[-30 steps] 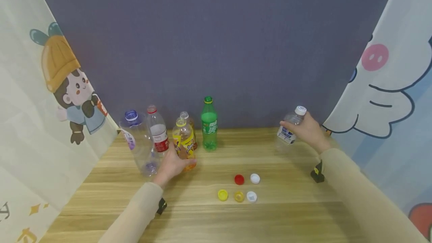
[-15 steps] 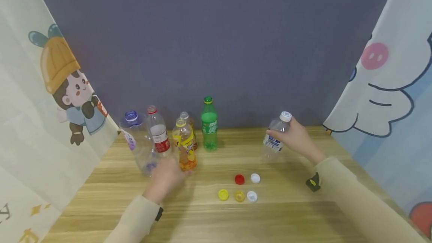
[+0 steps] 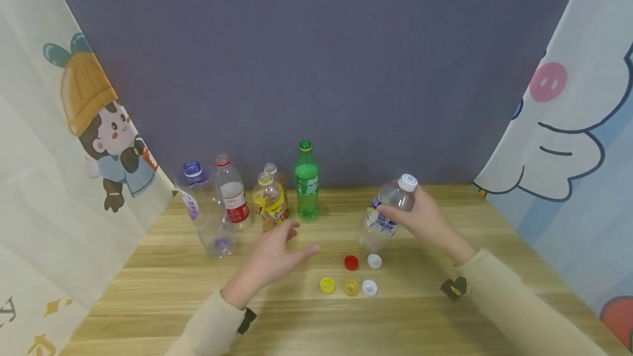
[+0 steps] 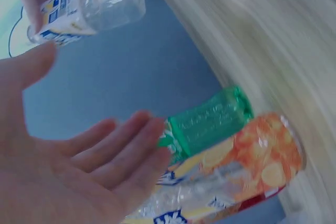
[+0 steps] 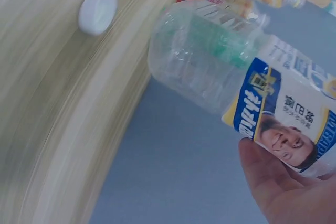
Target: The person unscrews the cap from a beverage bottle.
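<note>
My right hand [image 3: 427,224] grips a clear bottle [image 5: 199,56] with a white cap [image 3: 407,182] and a blue-and-white label. It leans, cap end to the right, over the table behind the loose caps. My left hand [image 3: 272,257] holds nothing; its fingers and thumb are spread apart, in front of the yellow-labelled bottle [image 3: 269,207]. In the left wrist view that palm faces the green bottle [image 4: 210,121] and the orange-patterned base of the yellow-labelled one. On the table lie a red cap [image 3: 351,262], a yellow cap [image 3: 327,285], an amber cap [image 3: 351,288] and white caps [image 3: 374,261].
Uncapped bottles stand at the back left: a large clear one with a blue neck [image 3: 193,170], a red-labelled one [image 3: 234,202] and a small one [image 3: 270,169] behind the yellow label. A dark grey panel [image 3: 316,70] rises behind the wooden table [image 3: 420,312].
My left hand has let go of the yellow-labelled bottle and moved right, fingers spreading. My right hand has carried the clear bottle left and nearer, tilting it.
</note>
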`<state>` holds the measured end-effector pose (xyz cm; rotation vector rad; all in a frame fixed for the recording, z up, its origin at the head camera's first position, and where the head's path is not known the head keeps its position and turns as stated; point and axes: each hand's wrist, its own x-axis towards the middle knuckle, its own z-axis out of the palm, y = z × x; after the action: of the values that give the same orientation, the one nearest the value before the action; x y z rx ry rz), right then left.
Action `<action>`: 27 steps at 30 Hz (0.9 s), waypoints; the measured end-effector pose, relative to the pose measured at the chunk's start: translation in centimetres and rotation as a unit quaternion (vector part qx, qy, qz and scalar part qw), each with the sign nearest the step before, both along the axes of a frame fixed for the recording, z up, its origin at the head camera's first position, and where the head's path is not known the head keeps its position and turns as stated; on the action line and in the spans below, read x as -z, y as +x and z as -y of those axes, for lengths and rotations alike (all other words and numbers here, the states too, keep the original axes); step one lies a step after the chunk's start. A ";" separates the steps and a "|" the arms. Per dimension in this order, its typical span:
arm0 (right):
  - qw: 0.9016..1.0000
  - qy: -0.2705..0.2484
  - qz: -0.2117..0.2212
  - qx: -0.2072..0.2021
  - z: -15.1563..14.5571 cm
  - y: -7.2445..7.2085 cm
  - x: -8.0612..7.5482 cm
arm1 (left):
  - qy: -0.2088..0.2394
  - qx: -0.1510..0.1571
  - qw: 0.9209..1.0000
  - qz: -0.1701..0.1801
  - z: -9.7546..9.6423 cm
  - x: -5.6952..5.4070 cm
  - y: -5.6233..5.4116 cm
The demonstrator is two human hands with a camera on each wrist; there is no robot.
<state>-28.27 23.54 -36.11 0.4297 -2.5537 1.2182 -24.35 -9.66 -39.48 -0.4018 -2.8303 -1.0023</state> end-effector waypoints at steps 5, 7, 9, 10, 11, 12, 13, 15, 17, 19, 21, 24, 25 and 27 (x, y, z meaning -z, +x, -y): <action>0.999 -0.037 -0.010 -0.014 1.1 1.2 -0.4 | 0.072 0.024 0.997 -0.031 -1.0 -0.1 0.2; 0.998 -0.054 -0.011 -0.018 1.5 1.7 -0.5 | 0.078 0.031 0.995 -0.055 -1.4 -0.2 0.2; 0.997 -0.074 -0.012 -0.026 2.0 2.2 -0.5 | 0.082 0.037 0.993 -0.083 -1.8 -0.4 0.3; 0.996 -0.086 -0.011 -0.033 2.3 2.3 -0.5 | 0.083 0.042 0.991 -0.099 -2.0 -0.4 0.2; 0.995 -0.094 -0.013 -0.038 2.5 2.5 -0.4 | 0.084 0.044 0.989 -0.114 -2.2 -0.5 0.2; 0.994 -0.103 -0.014 -0.045 2.8 2.6 -0.4 | 0.086 0.049 0.986 -0.131 -2.3 -0.5 0.2; 0.992 -0.114 -0.015 -0.053 3.0 2.7 -0.3 | 0.084 0.053 0.984 -0.146 -2.5 -0.5 0.2; 0.989 -0.130 -0.017 -0.067 3.5 2.9 -0.2 | 0.077 0.064 0.980 -0.173 -2.8 -0.5 0.2; 0.986 -0.145 -0.019 -0.081 4.0 3.1 -0.1 | 0.066 0.075 0.977 -0.189 -3.1 -0.6 0.2; 0.982 -0.161 -0.019 -0.096 4.5 3.2 0.0 | 0.055 0.083 0.977 -0.190 -3.5 -0.8 0.3; 0.978 -0.174 -0.023 -0.110 5.0 3.4 0.0 | 0.045 0.090 0.978 -0.183 -3.8 -1.0 0.5; 0.972 -0.194 -0.029 -0.127 5.7 3.8 0.0 | 0.038 0.100 0.981 -0.164 -4.3 -1.3 0.6; 0.971 -0.199 -0.032 -0.132 5.8 3.9 0.0 | 0.037 0.103 0.982 -0.157 -4.5 -1.3 0.7; 0.968 -0.208 -0.032 -0.139 6.1 4.2 0.0 | 0.041 0.109 0.982 -0.146 -4.7 -1.4 0.7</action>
<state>-24.07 17.40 -36.12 0.7279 -2.1498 1.7575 -23.64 -4.94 -38.03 -0.7932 -2.5131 -0.9976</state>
